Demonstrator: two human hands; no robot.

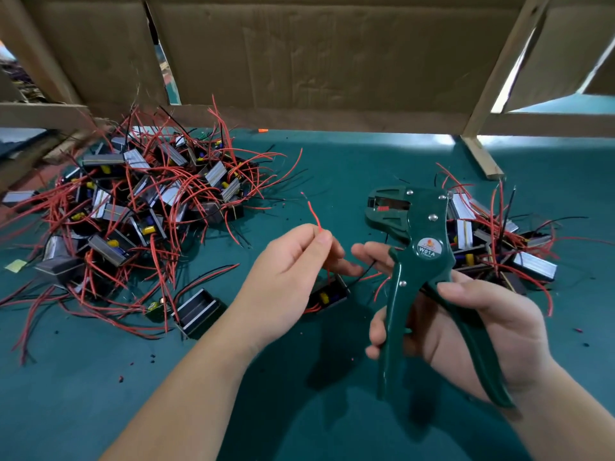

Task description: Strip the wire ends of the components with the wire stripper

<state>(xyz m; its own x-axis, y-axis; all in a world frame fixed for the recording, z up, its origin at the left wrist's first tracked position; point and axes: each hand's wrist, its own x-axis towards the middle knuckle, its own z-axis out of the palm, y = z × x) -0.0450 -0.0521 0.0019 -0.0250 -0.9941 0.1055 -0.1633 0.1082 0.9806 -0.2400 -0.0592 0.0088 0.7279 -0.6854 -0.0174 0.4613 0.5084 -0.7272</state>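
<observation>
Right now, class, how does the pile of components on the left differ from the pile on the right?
The left pile is much larger and spreads wider; the right pile is small. The left pile lies uncovered; the right pile is partly hidden behind the wire stripper in the right hand. Both hold black components with red and black wires, on the green mat.

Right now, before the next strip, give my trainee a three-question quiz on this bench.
1. True or false: the wire stripper lies on the table.
2. The left hand pinches: A) a red wire, B) a black wire, C) a yellow capacitor.
3. Which side holds the larger pile of components?
Key: 1 false, the right hand grips it; 2 A; 3 the left.
</observation>
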